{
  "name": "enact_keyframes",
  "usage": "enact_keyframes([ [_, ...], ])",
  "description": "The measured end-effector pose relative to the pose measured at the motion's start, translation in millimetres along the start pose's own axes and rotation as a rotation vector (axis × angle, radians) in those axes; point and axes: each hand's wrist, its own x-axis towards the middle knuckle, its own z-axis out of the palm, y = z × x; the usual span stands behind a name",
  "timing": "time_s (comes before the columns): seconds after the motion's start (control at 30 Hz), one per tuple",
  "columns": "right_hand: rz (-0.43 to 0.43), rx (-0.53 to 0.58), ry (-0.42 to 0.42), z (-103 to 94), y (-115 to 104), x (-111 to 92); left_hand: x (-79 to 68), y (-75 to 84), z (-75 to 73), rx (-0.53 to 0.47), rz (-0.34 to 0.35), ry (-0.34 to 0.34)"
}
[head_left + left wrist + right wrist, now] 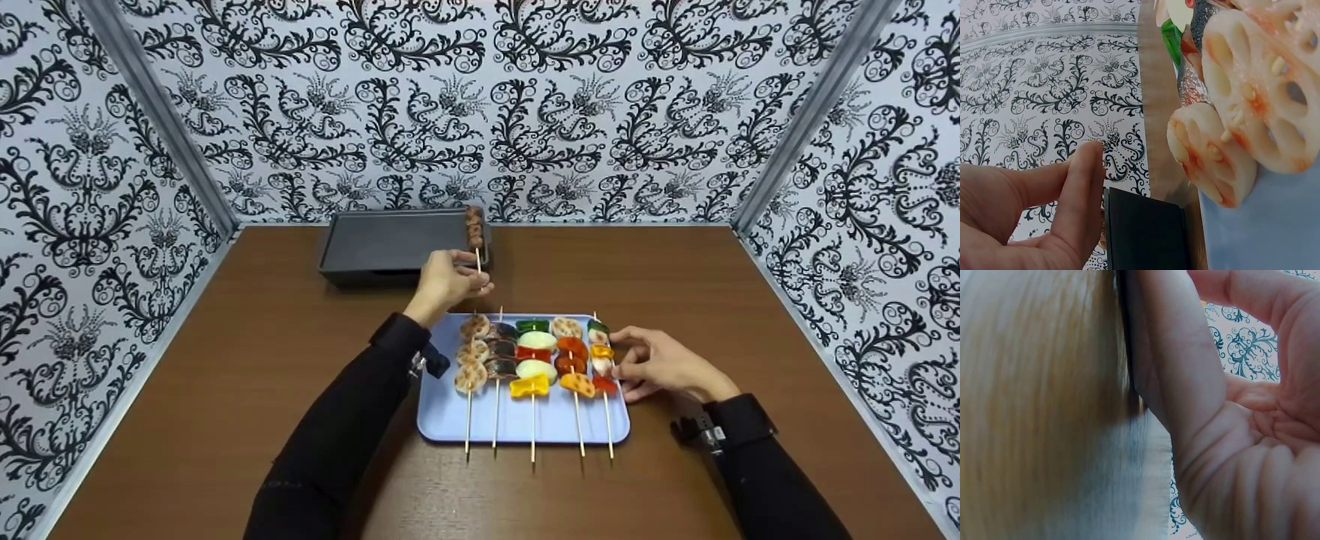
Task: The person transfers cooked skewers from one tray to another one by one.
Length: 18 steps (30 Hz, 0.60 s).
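Observation:
My left hand (450, 279) pinches the bare stick of a skewer of brown meat pieces (474, 227). The meat lies along the right side of the dark grill plate (405, 232). At the near tray, my right hand (664, 364) grips the right rim with bent fingers, close beside a mixed skewer (601, 352); its fingertips are cropped out of the right wrist view. On the pale blue tray (442, 420) lie several skewers, among them lotus root slices (470, 375), dark-skinned pieces (500, 367), and colourful vegetables (536, 369). Their sticks point toward me.
The brown wooden table (262, 360) carries both the grill plate and the tray. Patterned panels (465, 112) enclose the back and both sides, with grey frame posts (780, 142) at the corners. Several stick ends overhang the tray's near edge.

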Motion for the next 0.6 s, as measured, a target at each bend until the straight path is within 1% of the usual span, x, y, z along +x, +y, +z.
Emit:
enact_keyframes([
  [0.2, 0.003, -0.006, -0.003, -0.7, -0.7, 0.0, -0.7, -0.2, -0.4, -0.024, 0.015, 0.007],
  [0.4, 0.001, -0.018, 0.002, -1.8, -0.4, 0.3, -4.4, 1.9, 0.4, -0.022, 0.034, 0.002],
  [0.6, 0.004, -0.018, 0.0, -2.1, 0.7, 0.5, -9.3, 2.6, -2.2, -0.006, 0.042, -0.007],
])
